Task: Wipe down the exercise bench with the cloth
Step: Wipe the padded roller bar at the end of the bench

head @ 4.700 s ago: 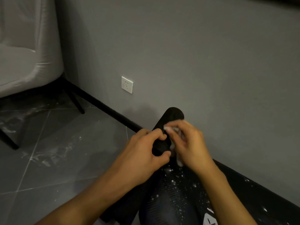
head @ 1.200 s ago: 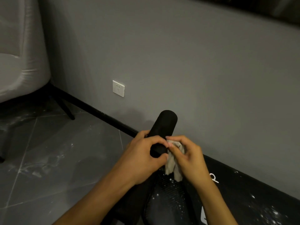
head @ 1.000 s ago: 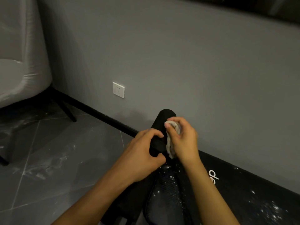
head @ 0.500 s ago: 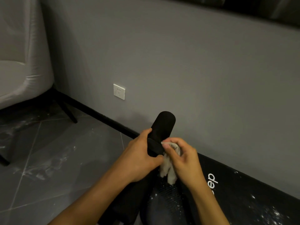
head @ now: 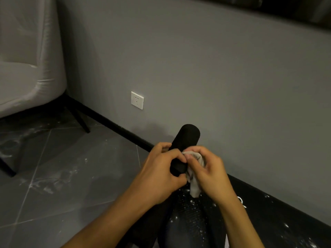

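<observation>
Our left hand (head: 159, 178) curls its fingers round the black foam roller (head: 187, 138) at the far end of the bench (head: 188, 215). Our right hand (head: 211, 176) pinches the pale cloth (head: 195, 185) against the roller's right side, with the cloth's tail hanging over the white-speckled bench.

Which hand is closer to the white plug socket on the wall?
Left. The left hand grips the black roller, right of the socket; the right hand, holding the cloth, is farther right.
</observation>
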`<state>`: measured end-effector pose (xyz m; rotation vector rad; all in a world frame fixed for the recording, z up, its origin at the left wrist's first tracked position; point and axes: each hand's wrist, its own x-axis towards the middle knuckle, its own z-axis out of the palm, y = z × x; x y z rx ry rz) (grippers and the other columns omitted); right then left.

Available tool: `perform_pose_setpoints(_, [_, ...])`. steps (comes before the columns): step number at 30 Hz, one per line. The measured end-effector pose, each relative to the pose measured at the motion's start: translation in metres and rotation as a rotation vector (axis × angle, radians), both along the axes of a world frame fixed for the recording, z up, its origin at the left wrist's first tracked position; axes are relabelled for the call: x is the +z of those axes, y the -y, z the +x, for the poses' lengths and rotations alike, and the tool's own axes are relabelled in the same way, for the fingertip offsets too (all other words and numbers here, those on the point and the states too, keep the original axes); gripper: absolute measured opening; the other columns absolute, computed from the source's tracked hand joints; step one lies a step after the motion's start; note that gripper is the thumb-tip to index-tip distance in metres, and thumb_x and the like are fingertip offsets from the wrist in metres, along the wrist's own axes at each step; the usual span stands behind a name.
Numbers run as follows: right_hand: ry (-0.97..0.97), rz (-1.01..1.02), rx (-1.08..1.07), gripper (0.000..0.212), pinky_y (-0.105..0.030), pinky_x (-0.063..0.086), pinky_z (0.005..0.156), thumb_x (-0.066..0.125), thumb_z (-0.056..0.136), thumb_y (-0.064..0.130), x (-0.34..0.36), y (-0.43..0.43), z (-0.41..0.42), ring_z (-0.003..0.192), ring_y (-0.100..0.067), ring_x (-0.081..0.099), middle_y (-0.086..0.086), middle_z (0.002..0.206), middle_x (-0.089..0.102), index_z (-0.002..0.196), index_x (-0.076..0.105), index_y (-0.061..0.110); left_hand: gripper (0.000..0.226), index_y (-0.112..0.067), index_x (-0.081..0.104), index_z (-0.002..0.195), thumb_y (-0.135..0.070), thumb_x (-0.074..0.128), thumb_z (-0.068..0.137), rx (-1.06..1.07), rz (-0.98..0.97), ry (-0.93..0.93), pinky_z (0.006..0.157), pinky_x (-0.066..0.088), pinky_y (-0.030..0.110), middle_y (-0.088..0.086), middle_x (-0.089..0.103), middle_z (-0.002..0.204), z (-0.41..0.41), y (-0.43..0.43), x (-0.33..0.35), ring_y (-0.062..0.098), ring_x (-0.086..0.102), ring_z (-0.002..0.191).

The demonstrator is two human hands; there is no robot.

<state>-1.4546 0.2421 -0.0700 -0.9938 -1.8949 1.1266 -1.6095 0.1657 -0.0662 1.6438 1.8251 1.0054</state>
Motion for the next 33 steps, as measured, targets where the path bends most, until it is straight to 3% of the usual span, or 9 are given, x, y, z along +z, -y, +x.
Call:
perform_pose_setpoints(4, [0.026,0.103,-0.161,0.014,-0.031,0.055,0.088,0.067,0.095,0.021,-0.002,-0.013,-0.007,0.098,-0.005,0.066,0.010,0.101,0.070,0.096,0.071,0.034,0.038,-0.045,0.060,0.106,-0.033,0.081,0.076,-0.003,-0.027,0.046,0.097,0.045,0.024,-0.017,0.045,0.132,-0.001,-0.001,0.003,0.002,0.048,0.119])
perform_pose_setpoints(7, [-0.066,0.062,-0.189,0.014,-0.037,0.056,0.087,0.066,0.096,0.017,-0.017,0.002,-0.007,0.097,-0.011,0.068,0.006,0.100,0.071,0.099,0.070,0.030,0.054,-0.042,0.044,0.111,-0.032,0.082,0.074,0.020,-0.042,0.090,0.082,0.056,0.032,-0.014,0.055,0.112,-0.002,0.000,0.005,0.003,0.058,0.098])
perform_pose_setpoints(12, [-0.090,-0.002,-0.159,0.012,-0.043,0.057,0.090,0.066,0.095,0.014,-0.022,0.016,0.000,0.097,-0.013,0.069,0.003,0.099,0.073,0.100,0.071,0.024,0.076,-0.040,0.035,0.142,-0.031,0.080,0.081,-0.034,-0.181,0.206,0.076,0.051,0.012,-0.020,0.058,0.110,-0.006,-0.001,0.005,-0.005,0.059,0.096])
perform_pose_setpoints(16, [-0.028,0.127,-0.282,0.013,-0.040,0.056,0.090,0.066,0.096,0.022,-0.004,-0.014,-0.009,0.098,-0.007,0.066,0.008,0.102,0.070,0.100,0.068,0.034,0.086,-0.025,0.037,0.155,-0.028,0.081,0.081,-0.006,-0.130,0.106,0.095,0.048,0.015,-0.008,0.060,0.134,-0.005,0.000,0.006,0.005,0.059,0.117])
perform_pose_setpoints(20, [0.004,0.141,-0.292,0.013,-0.040,0.056,0.090,0.065,0.096,0.022,0.000,-0.025,-0.017,0.097,-0.006,0.066,0.007,0.102,0.070,0.099,0.067,0.035,0.076,-0.022,0.048,0.150,-0.029,0.080,0.082,-0.001,0.019,-0.034,0.111,0.040,0.022,-0.004,0.053,0.146,-0.001,0.002,0.008,0.009,0.049,0.132])
perform_pose_setpoints(27, [0.011,0.045,-0.078,0.012,-0.033,0.056,0.087,0.066,0.096,0.019,-0.003,0.012,-0.003,0.099,-0.008,0.067,0.007,0.102,0.071,0.100,0.071,0.029,0.073,-0.025,0.051,0.146,-0.032,0.080,0.080,0.023,0.040,-0.034,0.111,0.041,0.026,-0.006,0.052,0.144,0.001,0.004,0.009,0.008,0.049,0.130])
perform_pose_setpoints(30, [0.192,0.199,-0.104,0.011,-0.018,0.048,0.082,0.066,0.096,0.027,0.011,-0.019,-0.014,0.097,-0.003,0.063,0.010,0.101,0.068,0.095,0.067,0.038,0.072,-0.022,0.051,0.147,-0.028,0.080,0.081,0.006,0.038,-0.060,0.108,0.040,0.018,-0.006,0.054,0.142,0.002,0.004,0.012,0.008,0.051,0.129])
perform_pose_setpoints(33, [0.370,0.252,-0.162,0.007,-0.016,0.042,0.074,0.065,0.096,0.028,0.021,-0.049,-0.032,0.098,-0.012,0.064,0.002,0.103,0.070,0.101,0.070,0.028,0.068,-0.019,0.054,0.145,-0.024,0.078,0.082,-0.009,0.043,-0.110,0.105,0.042,0.020,0.000,0.059,0.137,0.003,0.006,0.016,0.014,0.054,0.126])
